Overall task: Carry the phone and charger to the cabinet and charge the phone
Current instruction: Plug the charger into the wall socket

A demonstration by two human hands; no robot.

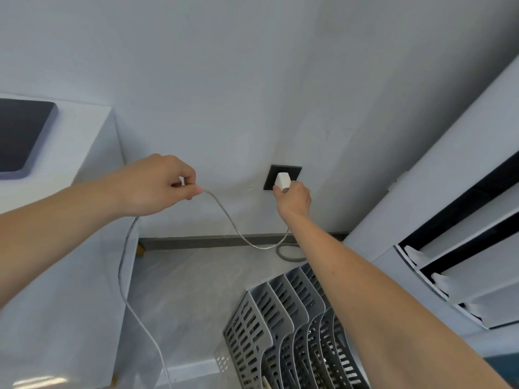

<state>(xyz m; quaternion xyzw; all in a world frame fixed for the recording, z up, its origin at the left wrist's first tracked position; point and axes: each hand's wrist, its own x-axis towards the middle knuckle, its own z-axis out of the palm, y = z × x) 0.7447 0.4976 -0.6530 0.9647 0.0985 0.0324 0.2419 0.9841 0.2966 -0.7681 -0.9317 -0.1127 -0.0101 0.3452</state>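
A white charger block (282, 181) sits against a black wall socket (281, 177) low on the wall. My right hand (293, 200) grips the block from below. A thin white cable (233, 226) sags from under that hand to my left hand (157, 185), which pinches it near a small white end. A second stretch of cable (132, 301) hangs from my left hand down along the white cabinet (84, 248). On the cabinet's top at far left lies a dark flat device (22, 133); I cannot tell whether it is the phone.
A grey slotted file rack (289, 327) stands on the floor below my right arm. A white unit with dark slots (455, 248) fills the right side. A grey hose (286, 255) curls by the dark skirting board.
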